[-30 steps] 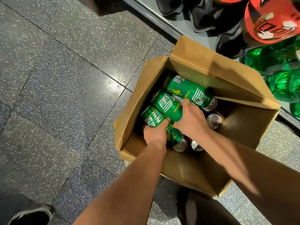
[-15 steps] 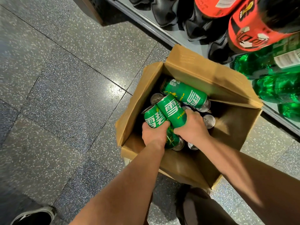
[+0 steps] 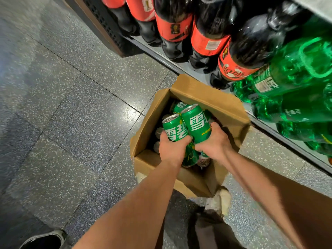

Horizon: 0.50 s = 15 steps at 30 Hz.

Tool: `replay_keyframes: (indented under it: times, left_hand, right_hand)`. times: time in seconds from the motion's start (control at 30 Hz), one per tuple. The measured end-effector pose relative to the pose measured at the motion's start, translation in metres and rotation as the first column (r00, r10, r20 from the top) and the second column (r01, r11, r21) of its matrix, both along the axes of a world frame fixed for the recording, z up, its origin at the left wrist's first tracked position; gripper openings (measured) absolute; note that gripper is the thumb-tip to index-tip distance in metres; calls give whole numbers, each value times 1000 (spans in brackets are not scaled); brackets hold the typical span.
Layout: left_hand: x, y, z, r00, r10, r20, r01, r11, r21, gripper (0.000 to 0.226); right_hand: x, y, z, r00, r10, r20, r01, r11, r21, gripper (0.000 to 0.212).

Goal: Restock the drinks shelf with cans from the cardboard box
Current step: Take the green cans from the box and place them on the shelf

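Left hand (image 3: 171,150) grips one green can (image 3: 175,130), right hand (image 3: 214,142) grips another green can (image 3: 197,123), both above open cardboard box (image 3: 215,97) beside bottle shelf (image 3: 195,73).

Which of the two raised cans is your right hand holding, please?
The higher can, nearer the green bottles, in the right hand; the left hand holds the lower can.

- Flaps of the cardboard box (image 3: 212,97): matt brown paperboard, edges rough.
- Bodies of the green cans (image 3: 197,123): glossy printed metal; tops bare and silvery.
- Speckled floor (image 3: 80,123): polished stone tile, mirror-bright in places.
- Dark bottles (image 3: 212,24): glossy plastic with smooth red labels (image 3: 206,44).
- Green bottles (image 3: 301,65): translucent, shiny plastic.
- Grey shelf edge (image 3: 156,54): smooth.
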<state>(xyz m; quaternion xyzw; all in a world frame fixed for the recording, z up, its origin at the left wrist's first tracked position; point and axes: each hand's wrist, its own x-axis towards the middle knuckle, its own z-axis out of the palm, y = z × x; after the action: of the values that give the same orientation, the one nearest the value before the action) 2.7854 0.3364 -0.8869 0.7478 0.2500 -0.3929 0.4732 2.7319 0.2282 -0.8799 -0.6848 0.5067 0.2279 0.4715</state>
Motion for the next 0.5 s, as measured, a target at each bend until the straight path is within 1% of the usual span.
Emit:
replay_keyframes:
  times: [0.07, 0.2, 0.37, 0.43, 0.5]
  left_hand:
    - [-2, -3, 13, 1000, 4, 11, -3, 999, -43, 63]
    - [-6, -4, 41, 999, -16, 37, 20, 993, -114, 62]
    - [-4, -7, 75, 996, -29, 87, 41, 989, -145, 50]
    - [3, -10, 86, 994, -44, 101, 61, 983, -173, 48]
    - [12, -14, 98, 993, -60, 103, 81, 974, -214, 51]
  right_hand:
    - [-4, -5, 10, 1000, 8, 21, -8, 1000, 5, 48]
    - [-11, -12, 36, 999, 2, 45, -4, 999, 32, 53]
    - [-13, -18, 74, 998, 19, 61, -22, 998, 52, 57]
    - [-9, -23, 87, 997, -13, 77, 8, 998, 59, 55]
    - [-4, -26, 99, 993, -62, 101, 55, 996, 66, 60]
